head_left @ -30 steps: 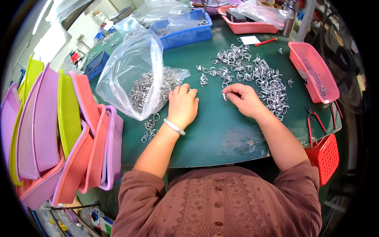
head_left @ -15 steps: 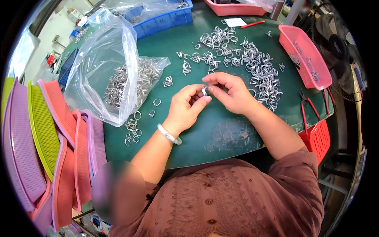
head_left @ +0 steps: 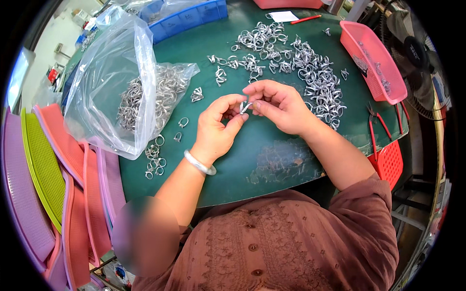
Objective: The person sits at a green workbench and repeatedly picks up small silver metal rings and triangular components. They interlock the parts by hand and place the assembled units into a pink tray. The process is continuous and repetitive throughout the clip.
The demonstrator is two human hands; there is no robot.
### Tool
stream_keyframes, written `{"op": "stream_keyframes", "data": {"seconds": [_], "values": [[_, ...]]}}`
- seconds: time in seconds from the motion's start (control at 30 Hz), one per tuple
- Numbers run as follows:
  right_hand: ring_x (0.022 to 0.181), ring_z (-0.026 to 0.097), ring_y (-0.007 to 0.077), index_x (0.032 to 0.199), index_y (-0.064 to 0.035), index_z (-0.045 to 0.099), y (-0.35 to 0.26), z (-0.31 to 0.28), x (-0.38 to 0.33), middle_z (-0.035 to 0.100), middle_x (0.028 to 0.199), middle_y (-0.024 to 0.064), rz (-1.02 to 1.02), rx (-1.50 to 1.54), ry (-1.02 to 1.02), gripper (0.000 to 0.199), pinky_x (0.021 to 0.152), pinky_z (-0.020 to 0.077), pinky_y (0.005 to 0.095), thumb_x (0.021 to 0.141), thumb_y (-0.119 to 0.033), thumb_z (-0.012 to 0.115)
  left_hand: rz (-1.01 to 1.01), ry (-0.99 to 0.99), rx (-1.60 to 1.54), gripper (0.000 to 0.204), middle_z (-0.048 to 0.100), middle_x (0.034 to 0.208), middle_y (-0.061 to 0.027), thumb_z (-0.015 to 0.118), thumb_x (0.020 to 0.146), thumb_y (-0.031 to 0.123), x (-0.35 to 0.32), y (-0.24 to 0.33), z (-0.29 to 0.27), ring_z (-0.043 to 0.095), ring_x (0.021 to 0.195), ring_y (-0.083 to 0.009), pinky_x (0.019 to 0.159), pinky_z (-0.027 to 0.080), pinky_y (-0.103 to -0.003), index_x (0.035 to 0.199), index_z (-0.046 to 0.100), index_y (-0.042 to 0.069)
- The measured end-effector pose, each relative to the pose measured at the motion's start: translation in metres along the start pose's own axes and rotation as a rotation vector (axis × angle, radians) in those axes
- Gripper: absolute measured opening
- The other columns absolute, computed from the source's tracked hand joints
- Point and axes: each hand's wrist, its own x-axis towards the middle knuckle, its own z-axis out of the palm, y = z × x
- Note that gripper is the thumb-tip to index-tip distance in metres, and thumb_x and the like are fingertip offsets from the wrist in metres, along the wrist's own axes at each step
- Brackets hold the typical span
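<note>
Between my two hands, over the middle of the green table (head_left: 213, 189), is a silver-coloured ring (head_left: 245, 106). My left hand (head_left: 219, 123) pinches one side of it with thumb and fingertips. At its other side, the thumb and fingers of my right hand (head_left: 279, 109) close on the ring. Beyond and to the right spreads a pile of loose silver rings (head_left: 318, 82). Left of my left hand stands an open clear plastic bag (head_left: 104, 87) filled with more rings. Several single rings (head_left: 155, 157) lie between the bag and my left forearm.
At the right edge are a pink basket (head_left: 376, 63) with some rings, red-handled pliers (head_left: 378, 123) and a red perforated basket (head_left: 388, 167). A blue bin (head_left: 189, 20), white paper (head_left: 283, 16) and a red pencil (head_left: 306, 19) are at the back. Stacked coloured baskets (head_left: 58, 169) fill the left; a fan (head_left: 415, 53) stands far right.
The ring between my fingers has turned and now shows more of its band. My hands stay close together, and the whole view has shifted slightly.
</note>
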Motion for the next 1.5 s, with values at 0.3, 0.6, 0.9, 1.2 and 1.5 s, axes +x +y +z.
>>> {"op": "stream_keyframes", "data": {"seconds": [0.3,0.6,0.9,1.2,1.5], "values": [[0.086,0.059,0.011,0.112,0.0027,0.051,-0.002,-0.001,0.0,0.062,0.093,0.008,-0.033,0.0,-0.014,0.029,0.078,0.0479,0.0259,0.084,0.006,0.051,-0.057,-0.047,-0.256,0.035,0.056,0.095,-0.0026,0.062,0.08,-0.005,0.0,0.008,0.002,0.056,0.084,-0.0095,0.075,0.047,-0.022,0.113,0.055,0.0],[0.085,0.057,0.0115,0.118,0.0021,0.046,-0.003,0.002,0.0,0.059,0.09,0.0061,-0.098,0.154,-0.085,0.037,0.078,0.0466,0.0266,0.082,0.008,0.051,0.088,0.018,-0.088,0.044,0.056,0.097,-0.0038,0.061,0.077,-0.01,-0.001,0.004,0.005,0.055,0.086,-0.0109,0.08,0.047,-0.025,0.118,0.05,0.002],[0.083,0.058,0.0113,0.117,0.0021,0.046,-0.003,0.001,-0.001,0.06,0.088,0.0053,-0.066,0.099,-0.071,0.035,0.078,0.047,0.0267,0.083,0.006,0.053,0.14,0.089,-0.044,0.046,0.054,0.092,-0.0044,0.063,0.071,-0.011,0.001,0.002,0.007,0.057,0.08,-0.0109,0.073,0.049,-0.024,0.114,0.054,0.003],[0.085,0.058,0.0101,0.115,0.0003,0.05,-0.001,0.001,-0.002,0.06,0.089,0.0041,-0.092,0.004,-0.059,0.033,0.078,0.0473,0.0258,0.084,0.005,0.054,0.028,-0.046,-0.04,0.042,0.055,0.096,-0.0025,0.064,0.076,-0.006,0.0,0.0,0.001,0.054,0.085,-0.0094,0.077,0.046,-0.023,0.116,0.052,0.001],[0.075,0.057,0.0062,0.09,-0.0014,0.064,-0.062,-0.081,-0.005,0.063,0.081,0.0001,-0.352,-0.634,0.528,0.013,0.066,0.0459,0.0206,0.079,0.0,0.058,-0.076,-0.036,0.177,0.028,0.058,0.086,-0.0008,0.062,0.08,0.001,0.002,0.003,-0.006,0.054,0.073,-0.0064,0.068,0.046,-0.019,0.108,0.059,0.0]]}}
